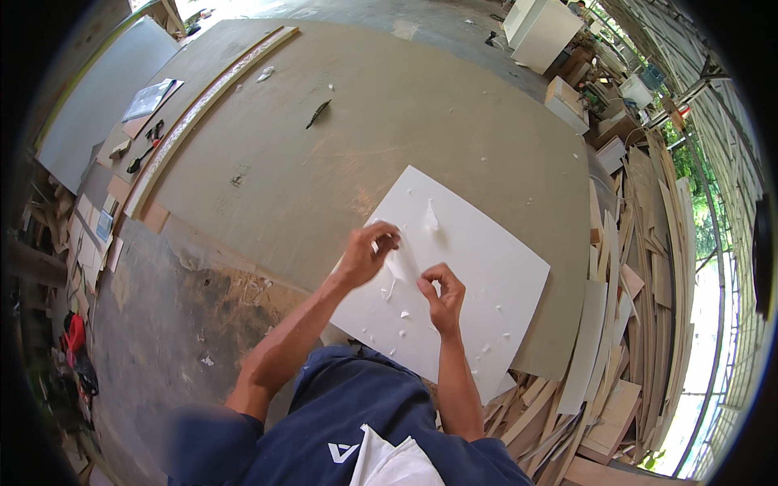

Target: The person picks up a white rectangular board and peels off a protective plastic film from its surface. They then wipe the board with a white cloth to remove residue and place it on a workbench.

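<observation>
My left hand [374,253] and my right hand [444,298] are raised over a white rectangular panel [510,279] on the near part of the table. A thin white strip [403,266], film or paper, stretches between them. Each hand has its fingers closed in a pinch at one end of it. Small white scraps are scattered over the panel, several of them near my right hand. Beyond my hands, a larger crumpled white scrap [431,217] stands up from the panel's surface.
The panel lies on a large grey-brown tabletop [454,113]. A dark slim object [318,114] lies farther back. At left are a long pale bar [207,117] and a red-and-black hand tool [143,155]. Wood offcuts [648,267] are piled along the right side.
</observation>
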`<state>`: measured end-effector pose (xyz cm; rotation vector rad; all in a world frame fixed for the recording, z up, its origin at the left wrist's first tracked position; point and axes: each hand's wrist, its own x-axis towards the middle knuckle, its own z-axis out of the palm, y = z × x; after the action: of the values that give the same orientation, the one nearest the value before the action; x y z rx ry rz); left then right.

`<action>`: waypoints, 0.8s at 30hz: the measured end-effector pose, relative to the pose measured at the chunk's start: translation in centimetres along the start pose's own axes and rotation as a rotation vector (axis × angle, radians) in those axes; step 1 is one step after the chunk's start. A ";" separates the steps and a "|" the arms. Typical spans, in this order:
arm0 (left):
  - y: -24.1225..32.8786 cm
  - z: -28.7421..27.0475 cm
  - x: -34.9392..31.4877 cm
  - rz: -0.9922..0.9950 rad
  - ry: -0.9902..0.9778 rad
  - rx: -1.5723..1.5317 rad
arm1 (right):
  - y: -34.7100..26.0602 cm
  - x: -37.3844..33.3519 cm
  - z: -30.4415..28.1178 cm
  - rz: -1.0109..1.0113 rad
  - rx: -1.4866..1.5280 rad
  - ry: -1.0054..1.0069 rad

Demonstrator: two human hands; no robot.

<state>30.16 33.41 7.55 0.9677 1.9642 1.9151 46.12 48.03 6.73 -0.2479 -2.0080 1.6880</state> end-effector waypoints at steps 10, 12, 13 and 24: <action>4.7 7.1 -5.8 0.239 -0.140 0.108 | 4.7 5.3 -2.6 0.744 0.096 -0.119; 4.7 7.3 -6.0 0.232 -0.132 0.107 | 4.7 8.3 -1.6 0.738 -0.055 -0.194; 4.7 7.2 -5.9 0.229 -0.133 0.108 | 5.0 10.0 -0.8 0.732 -0.134 -0.214; 5.5 7.4 -5.5 0.308 -0.256 0.073 | 5.7 14.2 -2.5 0.497 -0.814 -0.187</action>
<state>40.28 35.62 10.41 1.5300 1.8332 1.7632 34.09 57.76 5.17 -0.9571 -2.8657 1.0496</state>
